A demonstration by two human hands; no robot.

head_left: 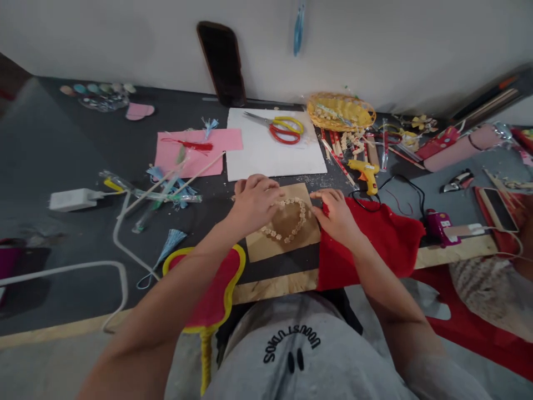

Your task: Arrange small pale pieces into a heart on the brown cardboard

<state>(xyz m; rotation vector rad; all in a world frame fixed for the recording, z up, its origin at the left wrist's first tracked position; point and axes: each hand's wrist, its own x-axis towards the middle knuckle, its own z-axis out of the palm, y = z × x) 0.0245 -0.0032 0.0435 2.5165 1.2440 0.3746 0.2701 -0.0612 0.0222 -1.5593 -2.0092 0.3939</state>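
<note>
A tan cardboard square [258, 250] lies before me on the dark table, with small pale flower-shaped pieces [300, 222] set on it in a heart outline. My left hand [257, 203] is over the outline's left side and hides part of it. Its fingers are curled together, and whatever they hold is hidden. At the cardboard's right edge is my right hand [336, 218], thumb and forefinger apart, nothing visible between them. Red felt [375, 233] lies beneath and beside that hand.
Behind the cardboard, scissors [285, 130] rest on a white sheet [270, 164]. A yellow glue gun [366, 173] and a wicker basket [341, 114] are at right. A phone [222, 64] leans on the wall. At left are a white cable [119, 239], blue tassel [172, 241] and yellow-rimmed red piece [212, 294].
</note>
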